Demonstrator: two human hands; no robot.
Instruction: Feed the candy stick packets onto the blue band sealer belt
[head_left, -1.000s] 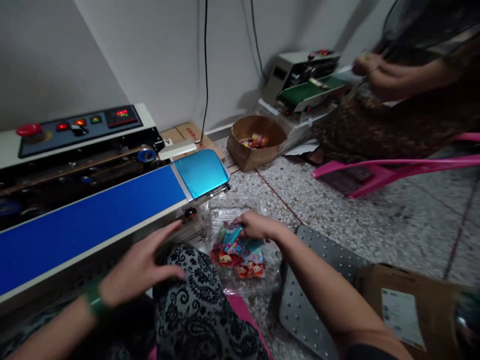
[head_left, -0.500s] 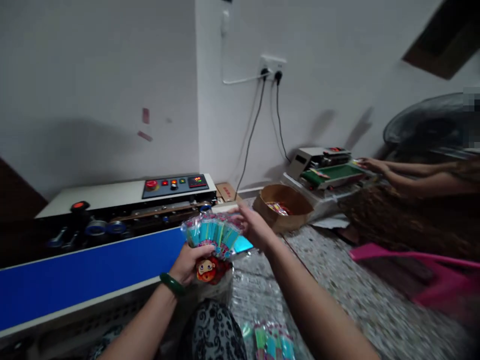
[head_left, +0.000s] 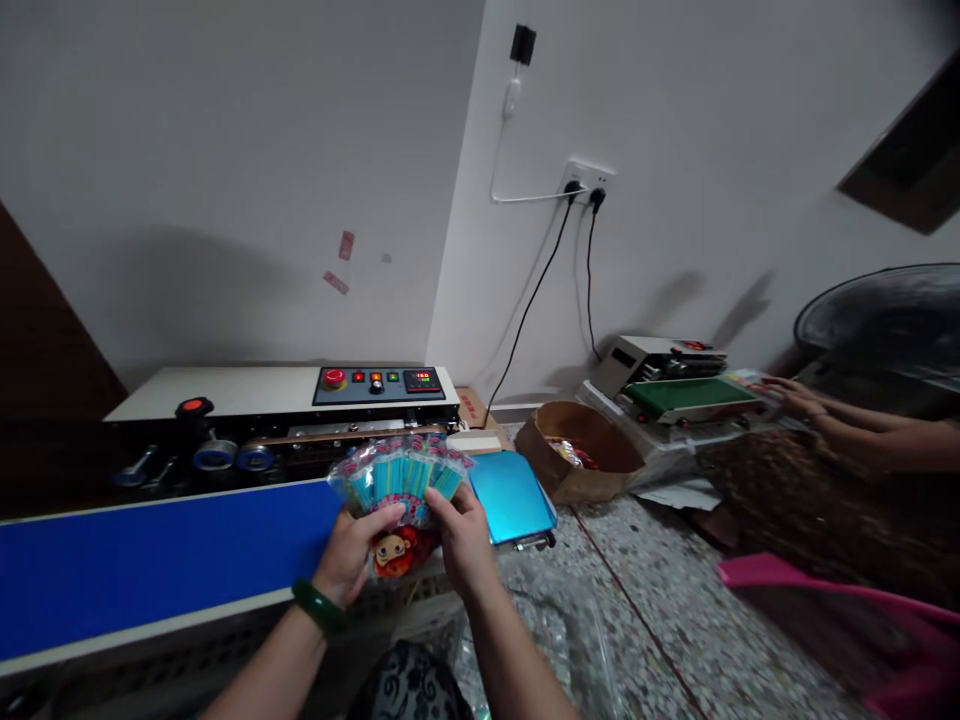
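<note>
Both my hands hold a fanned bunch of small packets [head_left: 405, 475] with teal strips and a red cartoon face at the bottom. My left hand [head_left: 352, 555], with a green bangle on the wrist, grips the bunch from the left and below. My right hand [head_left: 463, 535] pinches its right side. The bunch is held up over the near end of the blue conveyor belt [head_left: 150, 560] of a sealing machine [head_left: 285, 410].
A shiny teal plate [head_left: 510, 497] ends the belt. A brown box [head_left: 581, 450] of sweets sits on the speckled floor beside a second sealer with a green belt [head_left: 679, 390], where another person's hand [head_left: 795, 398] rests. A pink stool [head_left: 840, 600] lies at right.
The view rose from the floor tray. My hands picked the packets out of the clear tray and lifted them up in front of the belt; my right hand closed onto the bunch.
</note>
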